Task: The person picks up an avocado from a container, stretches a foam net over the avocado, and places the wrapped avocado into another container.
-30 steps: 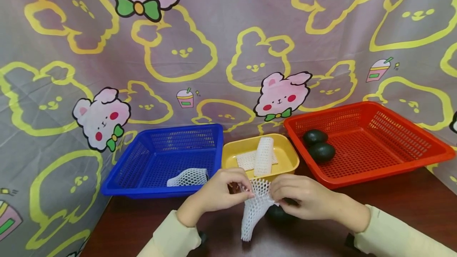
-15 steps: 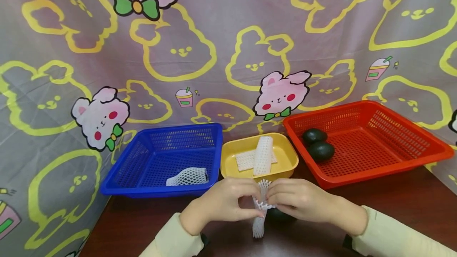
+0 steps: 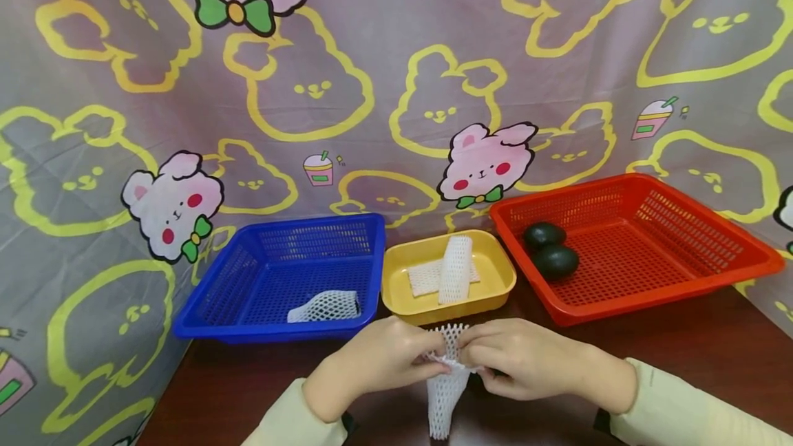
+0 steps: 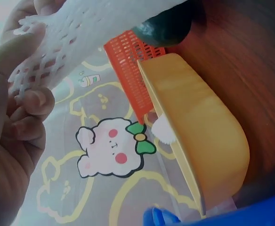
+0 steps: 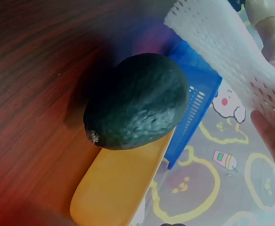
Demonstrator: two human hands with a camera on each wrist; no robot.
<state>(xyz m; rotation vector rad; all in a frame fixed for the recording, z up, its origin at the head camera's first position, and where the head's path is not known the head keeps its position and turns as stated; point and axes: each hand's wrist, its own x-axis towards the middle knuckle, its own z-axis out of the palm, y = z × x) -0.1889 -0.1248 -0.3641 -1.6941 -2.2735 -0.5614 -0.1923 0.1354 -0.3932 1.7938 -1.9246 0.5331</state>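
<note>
A white foam fruit net (image 3: 443, 398) hangs from both hands over the table, its mesh top edge folded outward. My left hand (image 3: 396, 355) pinches one side of that rim between thumb and fingers. On the other side, my right hand (image 3: 523, 358) pinches the rim the same way. A dark green avocado (image 5: 137, 101) lies on the table, apart from the net in the right wrist view; in the head view the right hand almost hides it. The net's lower end dangles loose.
Behind the hands stands a yellow tray (image 3: 409, 305) with several foam nets (image 3: 455, 270). To its left, a blue basket (image 3: 248, 331) holds a netted dark item (image 3: 331, 306). At right, a red basket (image 3: 675, 293) bears two avocados (image 3: 555, 262).
Both hands have lowered slightly, toward me. The net, seen narrow half a second ago, now faces the head camera broader, its rim spread between the hands.
</note>
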